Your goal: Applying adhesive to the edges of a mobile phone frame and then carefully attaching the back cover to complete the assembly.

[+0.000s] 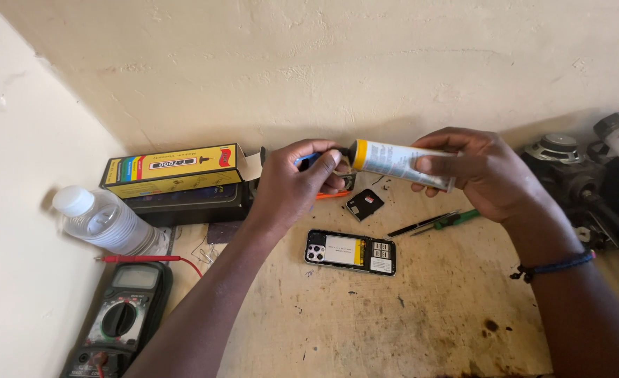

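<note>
Above the worn surface (407, 308), the right hand (488, 175) wraps its fingers (439, 164) around a white glue tube (400, 162) held level. The left hand (295, 185) pinches the tube's nozzle end with its fingers (327, 164), over an opened phone (351, 252).

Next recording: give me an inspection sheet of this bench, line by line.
Surface: worn, stained tabletop.
Job's things: glue tube in right hand; left hand pinches at its nozzle end; opened phone lies back-off below; small black part beside it.
Clutter: yellow carton, plastic bottle, multimeter, tweezers, green screwdriver, speaker parts.
Grips: both hands closed.
Cables: red probe lead.
Surroundings: cream wall.
</note>
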